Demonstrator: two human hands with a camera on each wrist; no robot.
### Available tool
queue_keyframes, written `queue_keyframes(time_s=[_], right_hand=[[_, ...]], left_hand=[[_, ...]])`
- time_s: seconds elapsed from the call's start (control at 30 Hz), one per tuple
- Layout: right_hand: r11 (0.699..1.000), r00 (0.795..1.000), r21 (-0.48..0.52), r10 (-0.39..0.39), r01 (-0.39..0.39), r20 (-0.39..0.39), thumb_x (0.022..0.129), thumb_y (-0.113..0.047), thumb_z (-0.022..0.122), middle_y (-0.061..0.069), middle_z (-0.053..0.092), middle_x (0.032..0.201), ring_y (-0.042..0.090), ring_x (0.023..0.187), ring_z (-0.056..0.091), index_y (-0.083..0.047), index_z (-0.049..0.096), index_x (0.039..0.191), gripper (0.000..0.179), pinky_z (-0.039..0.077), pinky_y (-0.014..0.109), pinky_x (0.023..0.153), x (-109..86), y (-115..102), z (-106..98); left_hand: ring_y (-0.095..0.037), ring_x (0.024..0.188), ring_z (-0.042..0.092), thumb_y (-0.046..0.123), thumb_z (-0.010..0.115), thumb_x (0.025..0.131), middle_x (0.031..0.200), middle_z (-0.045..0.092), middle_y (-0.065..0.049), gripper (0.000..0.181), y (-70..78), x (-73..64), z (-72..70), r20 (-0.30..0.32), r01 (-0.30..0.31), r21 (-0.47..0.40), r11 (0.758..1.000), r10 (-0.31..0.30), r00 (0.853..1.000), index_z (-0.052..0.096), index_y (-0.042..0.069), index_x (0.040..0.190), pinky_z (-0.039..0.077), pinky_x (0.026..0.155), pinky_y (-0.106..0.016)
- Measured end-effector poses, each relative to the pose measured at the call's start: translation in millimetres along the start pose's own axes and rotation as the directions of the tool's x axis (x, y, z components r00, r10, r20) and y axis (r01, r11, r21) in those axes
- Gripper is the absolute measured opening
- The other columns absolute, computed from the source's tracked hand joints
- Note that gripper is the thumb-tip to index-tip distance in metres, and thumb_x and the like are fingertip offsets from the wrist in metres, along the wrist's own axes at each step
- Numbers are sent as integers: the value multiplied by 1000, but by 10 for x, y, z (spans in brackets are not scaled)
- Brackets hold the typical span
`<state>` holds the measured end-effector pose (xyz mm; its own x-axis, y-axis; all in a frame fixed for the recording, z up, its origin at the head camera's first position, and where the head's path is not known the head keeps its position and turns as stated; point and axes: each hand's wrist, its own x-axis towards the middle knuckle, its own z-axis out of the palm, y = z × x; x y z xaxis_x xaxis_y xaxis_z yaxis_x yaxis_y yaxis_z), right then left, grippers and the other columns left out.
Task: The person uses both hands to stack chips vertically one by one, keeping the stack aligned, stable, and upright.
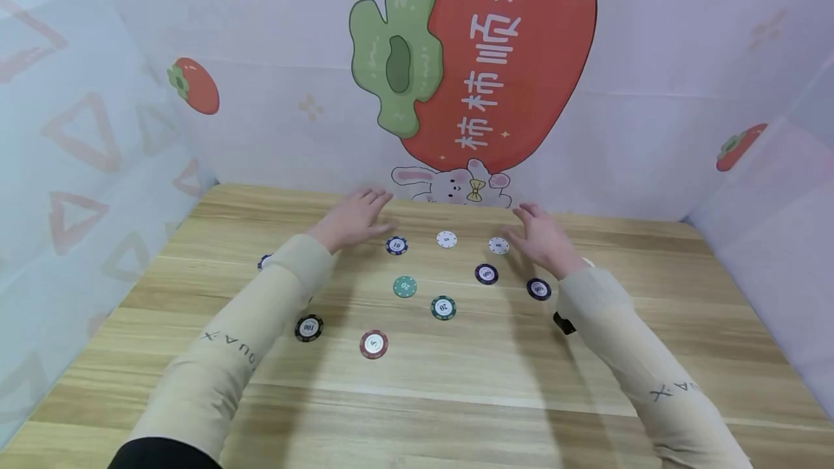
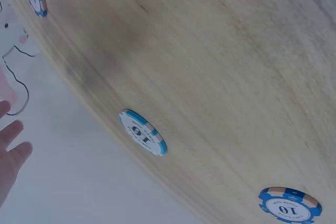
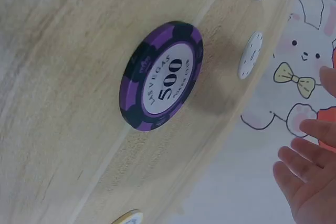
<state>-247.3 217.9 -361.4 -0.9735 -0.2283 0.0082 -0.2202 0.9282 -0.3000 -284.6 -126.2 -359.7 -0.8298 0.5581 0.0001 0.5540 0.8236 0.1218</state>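
Note:
My left hand [image 1: 357, 219] is over the back of the table with its fingers extended and nothing in them. The blue 10 poker chip [image 1: 397, 245] lies just beyond its thumb. To the right, my right hand [image 1: 544, 239] is also empty, fingers spread, beside a white chip [image 1: 499, 245]. Two purple 500 chips, one nearer [image 1: 538, 289] and one further left [image 1: 486, 273], lie in front of it. In the left wrist view, a light blue 10 chip [image 2: 143, 132] lies near the table edge. The right wrist view shows a purple 500 chip [image 3: 161, 77] up close.
Green 20 chips [image 1: 405, 286], a red 5 chip [image 1: 374, 344], a black 100 chip [image 1: 309, 328] and another white chip [image 1: 446, 239] lie flat and apart. A black object [image 1: 564, 323] is partly hidden by the right sleeve. A printed cloth wall [image 1: 280, 136] stands behind the table.

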Motion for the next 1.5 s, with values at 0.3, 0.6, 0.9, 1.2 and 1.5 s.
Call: queue_keyframes(time_s=[0.3, 0.6, 0.9, 1.2, 1.5], right_hand=[[1000, 999, -24, 8, -7, 46, 88, -33, 55, 26, 39, 133, 42, 117, 42, 5, 44, 129, 57, 34, 53, 96, -126, -128, -18], [998, 986, -34, 50, -45, 159, 88, -33, 56, 24, 45, 129, 39, 114, 47, 3, 45, 128, 55, 39, 52, 93, -196, -275, -32], [995, 958, -91, 71, -47, 278, 89, -34, 54, 16, 58, 114, 29, 101, 57, -1, 57, 118, 43, 45, 47, 87, -283, -424, -77], [991, 927, -124, 99, -57, 363, 87, -36, 57, 4, 57, 82, 19, 73, 51, -6, 63, 101, 34, 44, 33, 66, -372, -597, -98], [995, 921, -94, 73, -40, 382, 87, -31, 59, 4, 55, 72, 17, 65, 49, -5, 61, 88, 26, 40, 27, 57, -442, -757, -58]], left_hand=[[-34, 128, 34, 47, 49, 89, 139, 37, -18, 68, 159, -129, -60, 119, -9, -94, 995, 20, 993, 35, 3, 138, 28, 103, -45], [-29, 117, 47, 39, 52, 89, 128, 50, -14, 51, 247, -219, -96, 162, -13, -61, 998, 22, 987, 51, 3, 126, 36, 98, -43], [-24, 109, 54, 31, 53, 90, 121, 56, -10, 41, 362, -296, -163, 261, -6, -86, 996, 29, 965, 54, 5, 122, 43, 91, -40], [-21, 96, 58, 29, 53, 90, 104, 62, -8, 35, 479, -379, -196, 309, -9, -150, 989, 56, 949, 59, 5, 114, 47, 83, -37], [-17, 91, 56, 32, 55, 89, 104, 62, -4, 30, 787, -468, -222, 392, 51, -232, 971, 45, 919, 62, 10, 107, 48, 77, -32]])
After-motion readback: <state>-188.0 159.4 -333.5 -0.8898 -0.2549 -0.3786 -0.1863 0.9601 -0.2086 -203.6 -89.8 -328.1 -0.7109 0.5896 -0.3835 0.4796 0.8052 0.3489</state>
